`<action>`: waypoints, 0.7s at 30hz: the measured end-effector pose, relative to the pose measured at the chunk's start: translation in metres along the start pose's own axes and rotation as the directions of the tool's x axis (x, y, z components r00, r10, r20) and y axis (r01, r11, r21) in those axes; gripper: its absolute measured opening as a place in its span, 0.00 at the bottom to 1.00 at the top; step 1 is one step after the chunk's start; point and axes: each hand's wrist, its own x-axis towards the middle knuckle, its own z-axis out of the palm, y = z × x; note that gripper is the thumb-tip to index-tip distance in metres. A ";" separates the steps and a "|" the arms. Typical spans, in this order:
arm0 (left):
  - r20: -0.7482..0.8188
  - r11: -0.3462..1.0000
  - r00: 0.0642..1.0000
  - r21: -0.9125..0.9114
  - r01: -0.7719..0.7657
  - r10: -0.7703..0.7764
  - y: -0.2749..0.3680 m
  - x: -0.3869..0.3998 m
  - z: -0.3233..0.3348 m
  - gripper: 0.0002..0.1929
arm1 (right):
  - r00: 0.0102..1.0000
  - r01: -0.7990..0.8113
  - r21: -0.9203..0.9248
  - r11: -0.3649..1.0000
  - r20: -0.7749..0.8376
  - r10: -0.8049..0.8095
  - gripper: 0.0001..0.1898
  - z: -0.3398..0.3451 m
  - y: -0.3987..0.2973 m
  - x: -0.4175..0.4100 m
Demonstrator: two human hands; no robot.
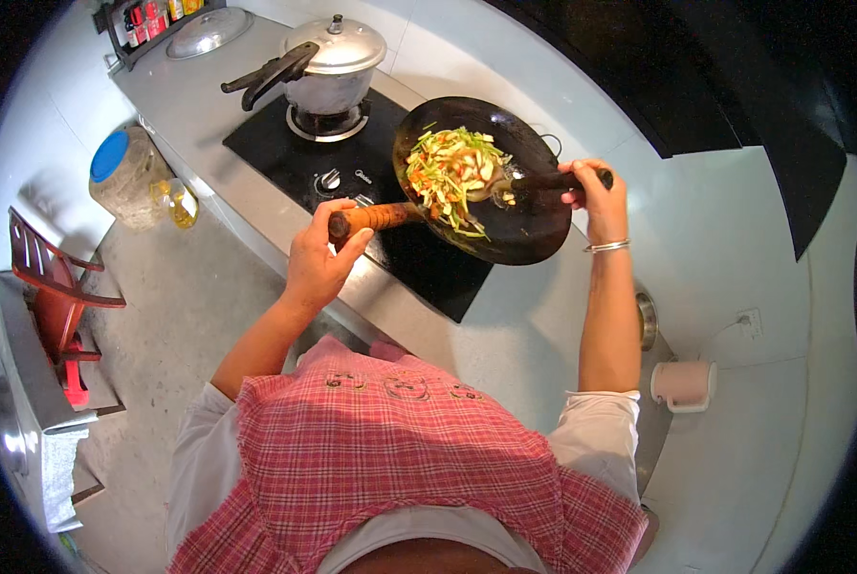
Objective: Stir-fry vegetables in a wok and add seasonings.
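Note:
My left hand [321, 258] grips the wooden handle [382, 217] of a dark wok [532, 226]. The wok tilts over the right part of a black glass gas hob [428, 269]; whether it rests on a burner is hidden. Chopped green, pale and orange-red food [457, 168] is heaped toward its left side. My right hand [597, 197], with a bangle at the wrist, is closed around the dark handle of a cooking spatula or ladle [543, 181]. That utensil's head reaches down to the food and is partly hidden by it.
A pressure cooker [332, 79] sits on the hob's left burner. Behind it lie a metal lid [211, 32] and a bottle rack [152, 32]. A pink kettle [687, 385] is at right. On the floor are a blue-lidded jar [131, 186], an oil bottle [182, 204] and a wooden chair [59, 287].

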 end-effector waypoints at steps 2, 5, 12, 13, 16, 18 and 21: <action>-0.010 1.000 1.000 -0.005 0.022 -0.022 0.001 -0.002 -0.001 0.17 | 0.991 0.088 -0.037 0.995 0.101 -0.084 0.09 0.003 -0.032 -0.003; -0.020 0.999 0.999 -0.015 0.036 -0.037 0.002 -0.004 0.001 0.17 | 0.981 0.120 -0.023 0.992 0.157 -0.115 0.08 0.018 -0.047 -0.009; -0.045 1.000 0.999 -0.018 0.025 -0.026 -0.001 0.005 0.000 0.16 | 0.970 0.062 -0.204 0.977 0.243 -0.010 0.08 -0.014 -0.015 -0.002; -0.048 0.999 0.998 -0.019 0.027 -0.028 0.001 0.006 -0.001 0.16 | 0.979 0.089 -0.249 0.964 0.199 -0.039 0.08 -0.026 -0.025 -0.002; -0.057 1.000 0.998 -0.017 0.006 -0.007 0.005 0.010 -0.003 0.16 | 0.988 0.088 -0.292 0.952 0.149 -0.046 0.08 -0.062 -0.026 0.014; -0.057 1.000 0.998 -0.007 -0.015 0.015 0.001 0.012 -0.004 0.16 | 0.996 0.030 -0.319 0.947 0.094 0.001 0.08 -0.075 -0.011 0.034; -0.031 1.000 0.999 0.009 -0.025 0.025 0.000 0.012 -0.003 0.16 | 1.000 -0.003 -0.169 0.986 -0.014 0.000 0.08 -0.076 0.026 0.059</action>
